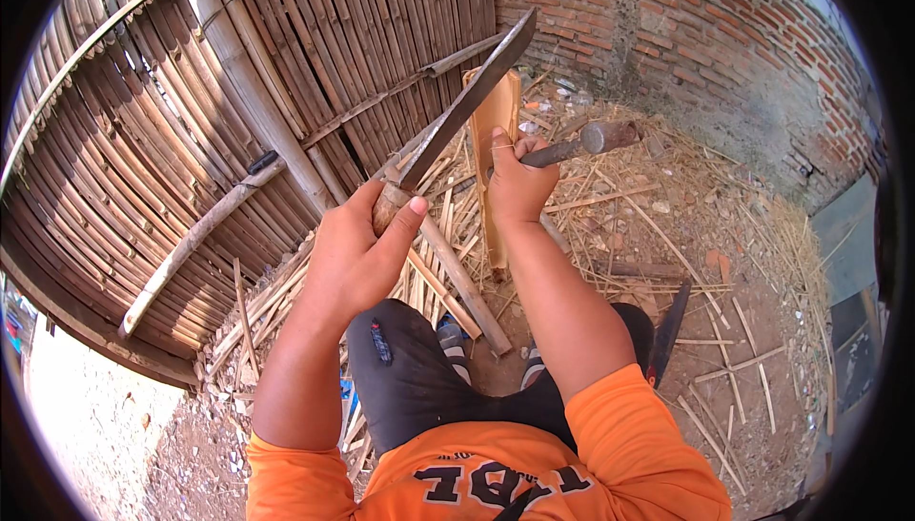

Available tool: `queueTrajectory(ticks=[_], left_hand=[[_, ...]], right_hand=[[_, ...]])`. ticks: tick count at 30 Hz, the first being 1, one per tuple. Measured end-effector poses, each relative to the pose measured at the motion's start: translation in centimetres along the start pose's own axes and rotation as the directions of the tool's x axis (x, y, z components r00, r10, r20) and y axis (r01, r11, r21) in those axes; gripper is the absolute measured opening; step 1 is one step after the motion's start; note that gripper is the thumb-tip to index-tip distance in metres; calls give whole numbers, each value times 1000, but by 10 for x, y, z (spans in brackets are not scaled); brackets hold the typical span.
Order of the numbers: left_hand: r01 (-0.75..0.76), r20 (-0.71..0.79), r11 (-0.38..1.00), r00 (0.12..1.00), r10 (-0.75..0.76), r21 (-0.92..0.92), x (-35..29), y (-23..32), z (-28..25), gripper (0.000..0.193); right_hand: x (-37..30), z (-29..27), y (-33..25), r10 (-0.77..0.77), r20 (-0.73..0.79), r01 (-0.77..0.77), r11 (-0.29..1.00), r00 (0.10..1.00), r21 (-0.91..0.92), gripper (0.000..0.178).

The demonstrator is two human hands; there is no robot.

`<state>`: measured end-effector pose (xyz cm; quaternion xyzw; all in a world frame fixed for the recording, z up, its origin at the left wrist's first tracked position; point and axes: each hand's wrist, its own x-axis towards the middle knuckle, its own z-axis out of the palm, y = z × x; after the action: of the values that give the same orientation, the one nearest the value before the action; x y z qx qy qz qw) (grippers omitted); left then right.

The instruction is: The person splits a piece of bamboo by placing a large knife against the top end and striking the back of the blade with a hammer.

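My left hand is closed round the wooden handle of a machete, its long dark blade slanting up and to the right. Its upper part passes in front of a split bamboo piece, pale yellow and standing nearly upright. My right hand grips that bamboo piece, the thumb lying along its face. From the same hand a hammer-like tool with a dark shaft and a rounded head sticks out to the right. How the fingers hold its shaft is partly hidden.
Bamboo strips and splinters litter the ground round my feet. A second dark blade leans beside my right knee. A slatted bamboo wall stands at left, a brick wall at the back right. Grey panels stand at far right.
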<state>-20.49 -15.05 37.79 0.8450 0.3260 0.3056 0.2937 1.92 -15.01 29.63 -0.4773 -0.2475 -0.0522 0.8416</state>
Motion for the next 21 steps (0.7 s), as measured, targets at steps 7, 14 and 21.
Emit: queueTrajectory(ticks=[7, 14, 21], left_hand=[[32, -44, 998, 999, -29, 59, -4, -3, 3, 47], [37, -36, 998, 999, -35, 48, -8, 0, 4, 48], [10, -70, 1000, 998, -9, 21, -12, 1, 5, 53]], right_hand=[[-6, 4, -4, 45, -19, -45, 999, 999, -14, 40], [-6, 5, 1, 2, -30, -2, 1000, 1000, 1, 40], [-9, 6, 2, -34, -28, 34, 999, 999, 0, 41]])
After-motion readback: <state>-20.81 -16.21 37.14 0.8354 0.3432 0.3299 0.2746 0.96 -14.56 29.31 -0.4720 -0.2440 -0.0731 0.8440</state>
